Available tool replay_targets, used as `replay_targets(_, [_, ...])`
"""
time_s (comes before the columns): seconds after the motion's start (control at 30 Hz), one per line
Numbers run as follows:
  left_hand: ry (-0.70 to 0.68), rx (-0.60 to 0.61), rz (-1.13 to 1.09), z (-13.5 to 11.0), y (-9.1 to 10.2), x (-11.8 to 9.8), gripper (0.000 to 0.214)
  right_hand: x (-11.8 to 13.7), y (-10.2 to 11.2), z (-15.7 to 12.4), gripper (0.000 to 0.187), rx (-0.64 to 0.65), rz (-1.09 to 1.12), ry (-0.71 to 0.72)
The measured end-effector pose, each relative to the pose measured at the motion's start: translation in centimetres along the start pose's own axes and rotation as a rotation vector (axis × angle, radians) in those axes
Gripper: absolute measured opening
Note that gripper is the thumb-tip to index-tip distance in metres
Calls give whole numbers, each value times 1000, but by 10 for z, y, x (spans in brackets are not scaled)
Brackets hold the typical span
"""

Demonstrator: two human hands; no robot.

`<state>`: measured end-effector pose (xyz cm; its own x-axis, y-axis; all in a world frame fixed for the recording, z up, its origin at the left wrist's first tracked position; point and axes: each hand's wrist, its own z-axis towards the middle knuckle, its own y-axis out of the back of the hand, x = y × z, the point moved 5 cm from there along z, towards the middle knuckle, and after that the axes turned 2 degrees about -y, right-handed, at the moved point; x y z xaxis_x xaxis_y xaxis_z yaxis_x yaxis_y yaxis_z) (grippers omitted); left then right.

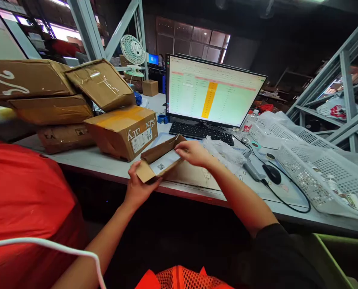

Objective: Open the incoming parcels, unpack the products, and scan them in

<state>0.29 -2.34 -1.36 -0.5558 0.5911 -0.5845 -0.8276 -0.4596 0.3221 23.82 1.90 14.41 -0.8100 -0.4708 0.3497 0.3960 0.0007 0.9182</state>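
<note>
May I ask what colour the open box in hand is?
The open box is brown, as the head view shows.

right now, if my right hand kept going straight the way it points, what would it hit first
Your right hand would probably meet the open box, likely its inner wall, though depth is unclear; beyond it stands the labelled carton.

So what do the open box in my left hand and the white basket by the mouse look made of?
The open box: matte brown cardboard, judging by its folded flap and plain tan surface. The white basket: probably plastic, slightly shiny, given its regular grid of holes.
</note>
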Motion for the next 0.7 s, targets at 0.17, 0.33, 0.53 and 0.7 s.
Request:
replay_targets(0.17, [100,50,-19,15,6,25,112,-93,35,-38,29,-105,-254,-507])
replay_targets(0.33, [14,122,-87,43,-15,29,116,-127,18,-64,47,-119,-371,-648])
replay_targets(0.53, [14,164,-99,47,-25,28,113,-172,25,-63,103,-9,-382,-858])
replay_targets(0.7, [17,170,-108,41,-21,29,113,-179,43,-51,74,-47,-373,-790])
